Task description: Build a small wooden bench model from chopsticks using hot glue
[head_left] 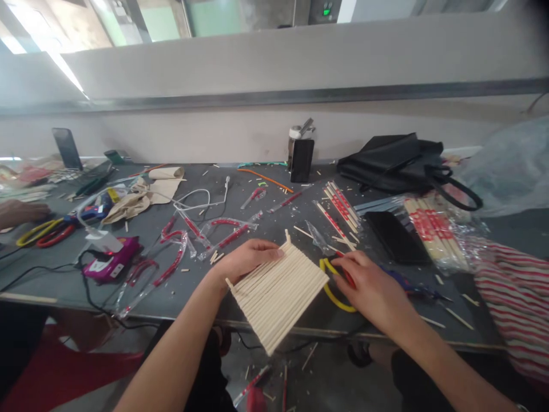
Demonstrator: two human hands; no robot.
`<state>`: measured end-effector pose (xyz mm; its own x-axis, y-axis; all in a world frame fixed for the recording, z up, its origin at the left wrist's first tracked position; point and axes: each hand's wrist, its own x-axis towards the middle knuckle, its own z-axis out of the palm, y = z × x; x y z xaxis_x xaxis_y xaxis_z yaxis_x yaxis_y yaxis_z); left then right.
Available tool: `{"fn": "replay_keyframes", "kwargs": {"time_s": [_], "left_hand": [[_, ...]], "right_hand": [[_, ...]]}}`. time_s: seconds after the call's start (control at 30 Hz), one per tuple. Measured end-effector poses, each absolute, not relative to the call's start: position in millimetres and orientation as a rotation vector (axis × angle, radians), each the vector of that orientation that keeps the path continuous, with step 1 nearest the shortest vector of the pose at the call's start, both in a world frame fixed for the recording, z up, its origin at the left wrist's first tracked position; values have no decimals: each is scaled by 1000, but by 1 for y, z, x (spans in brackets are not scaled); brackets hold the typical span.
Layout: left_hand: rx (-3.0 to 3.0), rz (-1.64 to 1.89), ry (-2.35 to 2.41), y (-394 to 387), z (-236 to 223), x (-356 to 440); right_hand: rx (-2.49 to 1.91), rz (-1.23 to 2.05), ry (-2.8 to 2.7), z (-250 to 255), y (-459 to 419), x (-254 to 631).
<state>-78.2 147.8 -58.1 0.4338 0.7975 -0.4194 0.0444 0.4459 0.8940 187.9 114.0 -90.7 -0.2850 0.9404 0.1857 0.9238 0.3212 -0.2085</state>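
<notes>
My left hand (251, 260) grips the upper left edge of a flat panel of pale wooden sticks (283, 294), laid side by side. The panel is tilted over the table's front edge, and two short stick ends jut from its upper corners. To its right, my right hand (364, 280) has its fingers closed around scissors with yellow and red handles (337, 297). Part of the scissors is hidden by the fingers. Loose chopsticks with red wrappers (338, 212) lie just beyond that hand.
Around are a black phone (397, 237), bagged chopsticks (435, 229), a black bag (390, 163), an upright phone (302, 160), torn wrappers (175, 257) and a purple box with cables (114, 260). Another person's hand (21, 214) rests at far left near other scissors (45, 232).
</notes>
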Motion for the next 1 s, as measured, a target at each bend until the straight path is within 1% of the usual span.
{"fn": "replay_keyframes", "kwargs": {"time_s": [0.1,0.13,0.3,0.47,0.63,0.8,0.9,1.0], "left_hand": [[1039,549,1031,150,-55,-74],[1046,541,1031,150,-55,-74],[1190,542,1051,153,-58,-75],[1261,531,1042,154,-60,-76],[1148,494,1019,152,-60,-73],[1129,457,999,152,-59,-76],[1129,401,1013,153,-57,-78],[1127,369,1002,153,-55,-79]], "right_hand": [[-1678,-16,-2204,-69,114,179],[-1648,-4,-2153,-61,116,173],[-1448,443,-2145,-36,142,131],[-1320,617,-2157,-33,166,115],[-1496,799,-1830,-38,165,140],[-1618,690,-2137,-51,154,149],[-1672,649,-2129,-53,142,157],[-1754,503,-2068,-52,121,194]]}}
